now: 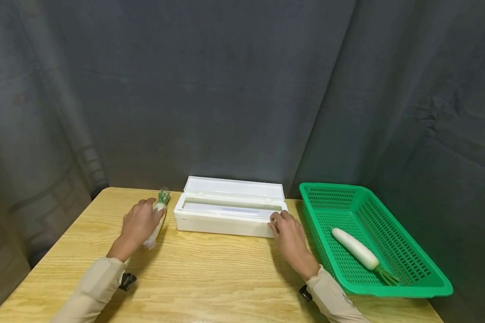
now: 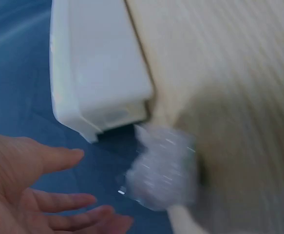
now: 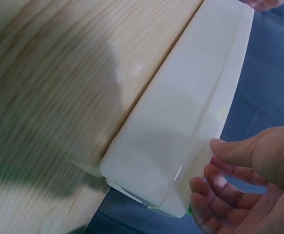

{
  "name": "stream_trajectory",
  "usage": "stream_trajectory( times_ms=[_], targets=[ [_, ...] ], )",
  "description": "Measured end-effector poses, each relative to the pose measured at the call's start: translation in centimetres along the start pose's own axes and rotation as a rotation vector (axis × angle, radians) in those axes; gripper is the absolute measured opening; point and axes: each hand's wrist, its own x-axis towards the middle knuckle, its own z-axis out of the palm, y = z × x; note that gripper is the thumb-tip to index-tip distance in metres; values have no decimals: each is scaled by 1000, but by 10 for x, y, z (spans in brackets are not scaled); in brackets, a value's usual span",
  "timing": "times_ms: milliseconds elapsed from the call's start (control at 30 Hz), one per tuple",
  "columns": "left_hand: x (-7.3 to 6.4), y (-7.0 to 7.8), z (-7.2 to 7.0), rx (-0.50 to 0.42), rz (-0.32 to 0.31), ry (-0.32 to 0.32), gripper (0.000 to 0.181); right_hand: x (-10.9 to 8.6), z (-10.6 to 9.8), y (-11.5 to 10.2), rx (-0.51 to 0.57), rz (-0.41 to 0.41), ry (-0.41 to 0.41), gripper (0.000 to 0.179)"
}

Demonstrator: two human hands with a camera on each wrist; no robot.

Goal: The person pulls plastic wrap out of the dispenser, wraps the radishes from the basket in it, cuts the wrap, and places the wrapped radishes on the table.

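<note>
A white radish with green stalks (image 1: 163, 197), wrapped in clear film, lies on the table left of a long white box (image 1: 226, 226). Over it my left hand (image 1: 139, 222) hovers, and in the left wrist view the extended fingers stand apart from the crumpled film (image 2: 163, 168) at its end. The box's lid (image 1: 234, 186) is swung up at the back, showing a pale strip inside. At the box's right front corner is my right hand (image 1: 289, 235). Its loosely bent fingers (image 3: 224, 187) are at the box's edge, with thumb and fingertips apart.
A green perforated basket (image 1: 400, 290) stands on the right of the wooden table (image 1: 222, 273). An unwrapped white radish (image 1: 355, 248) with green stalks lies in it. A dark grey curtain (image 1: 210, 98) hangs behind the table.
</note>
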Motion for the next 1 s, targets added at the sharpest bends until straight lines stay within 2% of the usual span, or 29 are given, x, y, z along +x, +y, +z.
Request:
stream_trajectory(
  times_ms=[67,200,300,367,500,700,900,1000],
  targets=[
    [0,10,-1,-44,73,72,42,0,0,0,2,-3,3,17],
    [3,27,3,-119,297,177,34,1,0,0,9,-22,23,18],
    [6,37,12,-144,444,202,30,2,1,0,24,-36,32,19],
    [8,42,18,-161,500,181,30,2,2,0,33,-42,32,21],
    [10,48,31,-198,533,93,30,4,4,1,58,-53,22,24],
    [13,56,46,-215,527,-10,31,7,6,2,125,-96,-31,24],
    [16,62,48,-188,509,-44,21,10,7,2,150,-134,-73,14],
    [17,62,47,-232,490,-64,16,12,8,3,168,-118,-83,8]
  ],
)
